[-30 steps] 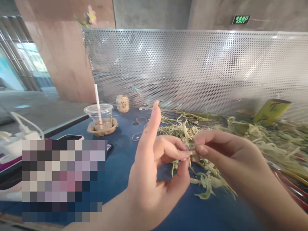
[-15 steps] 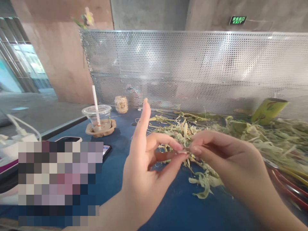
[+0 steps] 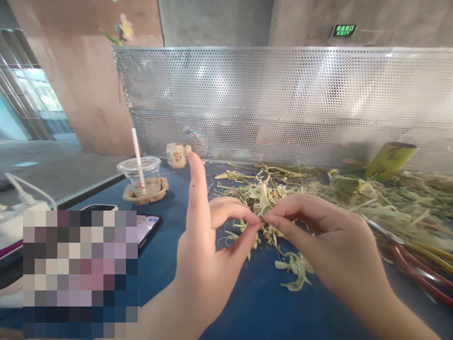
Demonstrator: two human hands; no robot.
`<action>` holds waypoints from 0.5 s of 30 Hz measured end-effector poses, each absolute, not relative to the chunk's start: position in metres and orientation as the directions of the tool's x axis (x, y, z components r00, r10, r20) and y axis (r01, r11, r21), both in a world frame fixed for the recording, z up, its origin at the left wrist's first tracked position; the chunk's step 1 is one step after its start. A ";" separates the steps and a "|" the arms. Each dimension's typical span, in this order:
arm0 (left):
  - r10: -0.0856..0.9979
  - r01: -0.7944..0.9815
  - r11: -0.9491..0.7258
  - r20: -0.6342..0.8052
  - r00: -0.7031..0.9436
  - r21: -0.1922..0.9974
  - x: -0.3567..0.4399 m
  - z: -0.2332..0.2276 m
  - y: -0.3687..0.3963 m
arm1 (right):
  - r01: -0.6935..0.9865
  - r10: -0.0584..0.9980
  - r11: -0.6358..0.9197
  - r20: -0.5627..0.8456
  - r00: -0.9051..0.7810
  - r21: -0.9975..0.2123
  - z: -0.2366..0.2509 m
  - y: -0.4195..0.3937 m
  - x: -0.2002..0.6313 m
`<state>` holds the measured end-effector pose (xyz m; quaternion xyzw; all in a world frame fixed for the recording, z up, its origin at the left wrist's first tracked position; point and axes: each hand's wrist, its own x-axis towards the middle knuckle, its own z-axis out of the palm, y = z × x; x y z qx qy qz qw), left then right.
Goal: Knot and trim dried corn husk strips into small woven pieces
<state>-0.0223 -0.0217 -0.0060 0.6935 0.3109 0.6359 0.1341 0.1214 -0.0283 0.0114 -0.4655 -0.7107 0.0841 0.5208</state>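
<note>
Thumb and index finger of my left hand (image 3: 207, 250) are pinched together, with one finger pointing straight up. Their tips meet the fingertips of my right hand (image 3: 329, 245), which is also closed in a pinch. Whatever lies between the fingertips is too small and covered to make out. Right behind them is a heap of pale green, dried leafy strips (image 3: 244, 191), and one broad pale strip (image 3: 265, 196) rises just above the pinch. A loose curled strip (image 3: 297, 274) lies on the blue tabletop (image 3: 247, 307) below my hands.
Red-handled scissors (image 3: 417, 269) lie at the right, beside more dried leaves (image 3: 399, 208). A yellow-green cylinder (image 3: 391, 160) leans at the back. To the left are a lidded plastic cup (image 3: 139, 172) with a straw, a small jar (image 3: 176, 156) and a phone (image 3: 150, 229). A perforated metal screen (image 3: 247, 94) stands behind.
Both hands have shifted slightly left in the view, still meeting at the fingertips. My left hand's raised finger leans further left. The whole view has moved a little.
</note>
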 end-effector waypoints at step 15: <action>0.568 0.516 -0.749 0.804 0.175 0.416 -0.017 -0.013 -0.015 | 0.710 0.664 0.600 0.724 -0.185 -0.369 0.007 -0.021 0.127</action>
